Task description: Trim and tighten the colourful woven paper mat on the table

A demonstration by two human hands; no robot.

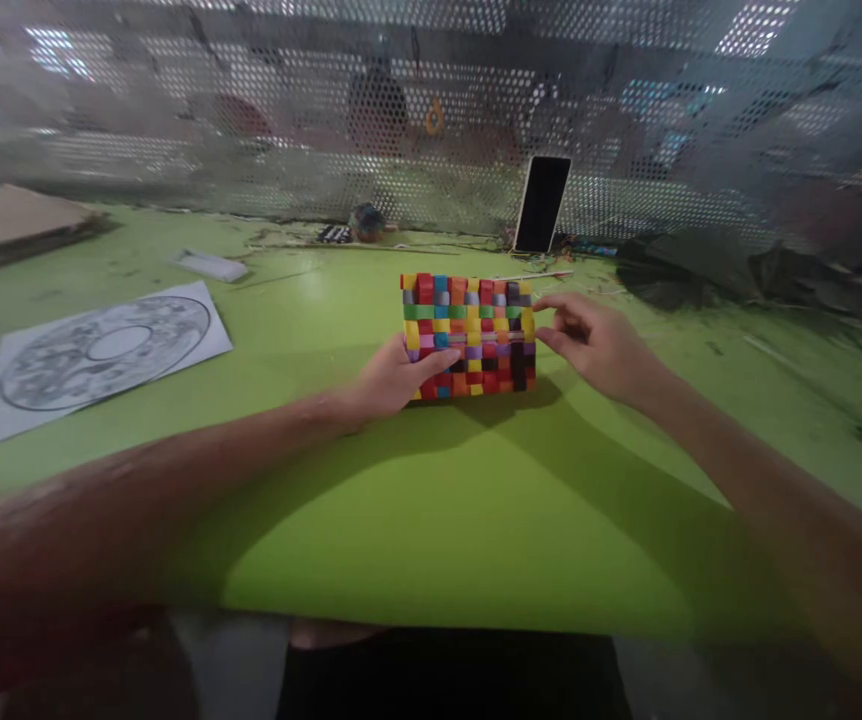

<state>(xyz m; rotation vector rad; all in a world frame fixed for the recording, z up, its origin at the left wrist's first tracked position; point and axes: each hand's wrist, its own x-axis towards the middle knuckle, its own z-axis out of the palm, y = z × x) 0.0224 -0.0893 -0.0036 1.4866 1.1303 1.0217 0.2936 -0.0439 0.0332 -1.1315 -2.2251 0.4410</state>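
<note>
A rectangular piece woven from colourful flat strips [474,335] is tilted up above the green table, its checkered face towards me. My left hand [393,378] grips its lower left part, with the thumb across the front and the fingers hidden behind. At the right edge is my right hand [596,345], its index finger and thumb at the border of the weave and the other fingers curled. Whether it pinches a single strip end there is too small to make out. A dark strip [518,367] stands out near the lower right corner.
On the green table [431,540], a sheet with a printed ring pattern [105,350] lies left, near a small white object [210,265]. Brown cardboard [15,222] is at the far left. A phone [543,205] leans against the perforated metal screen [288,130]. Dark leaf-like material [701,265] lies right.
</note>
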